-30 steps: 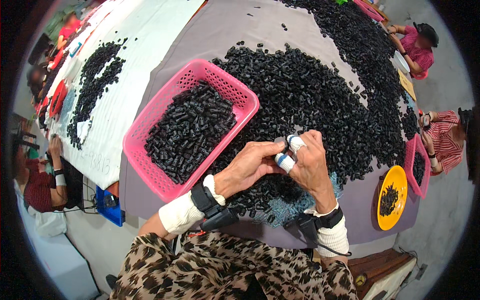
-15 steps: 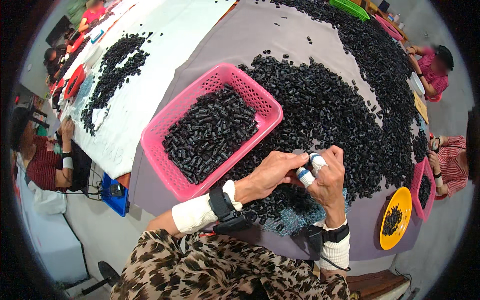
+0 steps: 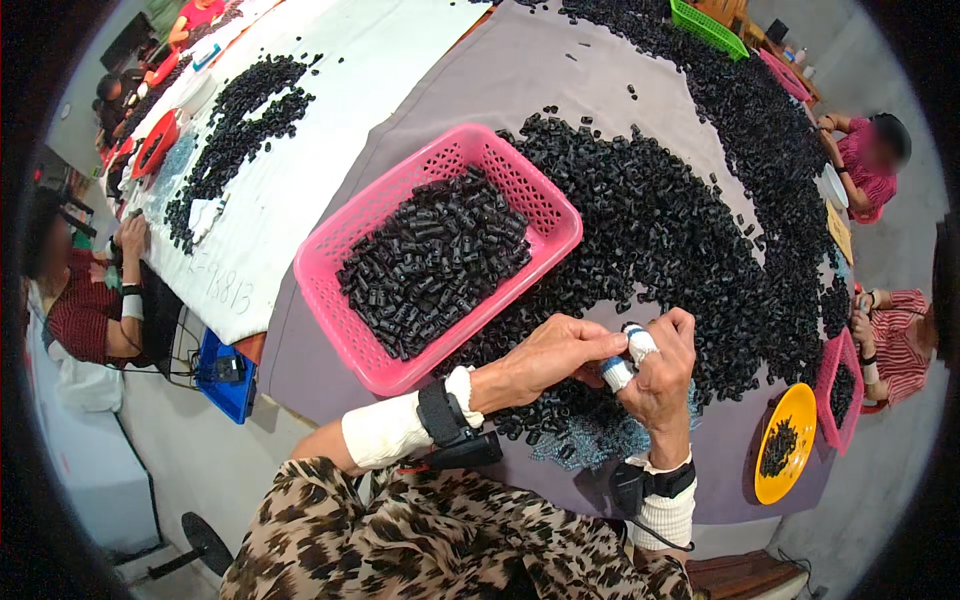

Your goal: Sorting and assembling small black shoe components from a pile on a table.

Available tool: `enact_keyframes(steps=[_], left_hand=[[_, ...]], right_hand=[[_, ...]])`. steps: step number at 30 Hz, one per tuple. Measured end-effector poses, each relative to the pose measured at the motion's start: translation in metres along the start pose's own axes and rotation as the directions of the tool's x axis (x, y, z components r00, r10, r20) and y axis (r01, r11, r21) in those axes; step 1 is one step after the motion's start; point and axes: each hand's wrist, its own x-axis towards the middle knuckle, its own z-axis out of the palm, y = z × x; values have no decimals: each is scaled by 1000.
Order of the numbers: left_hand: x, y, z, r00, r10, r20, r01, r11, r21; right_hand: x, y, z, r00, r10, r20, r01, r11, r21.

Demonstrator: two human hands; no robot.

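Observation:
My left hand (image 3: 553,358) and my right hand (image 3: 657,372) meet over the near edge of a wide pile of small black plastic parts (image 3: 650,215). Both are closed, thumbs and fingers pinched close together. White finger covers (image 3: 641,343) with blue bands wrap fingers of the right hand. A dark speck shows at the fingertips; whatever they hold is too small and covered to make out. Left of my hands stands a pink perforated basket (image 3: 545,195), partly filled with black tubular parts (image 3: 430,265). Light blue small pieces (image 3: 590,443) lie beneath my wrists.
An orange-yellow plate (image 3: 800,410) with a few black parts lies at right, beside another pink basket (image 3: 828,395). A green basket (image 3: 710,28) is at the far edge. Co-workers sit left and right. A blue bin (image 3: 225,385) stands lower left, near a white-covered table (image 3: 330,110).
The whole view has shifted slightly, so basket and pile appear a little farther right. My hands stay pinched together at nearly the same place over the pile.

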Motion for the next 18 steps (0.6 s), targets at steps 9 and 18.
enact_keyframes(steps=[9,18], left_hand=[[-17,7,-2,1000,-8,21,7,999,54],[-27,8,-1,999,-13,-30,15,997,71]], right_hand=[[2,-19,-3,1000,2,28,-2,1000,-14],[4,-29,-4,996,7,86,-9,1000,25]])
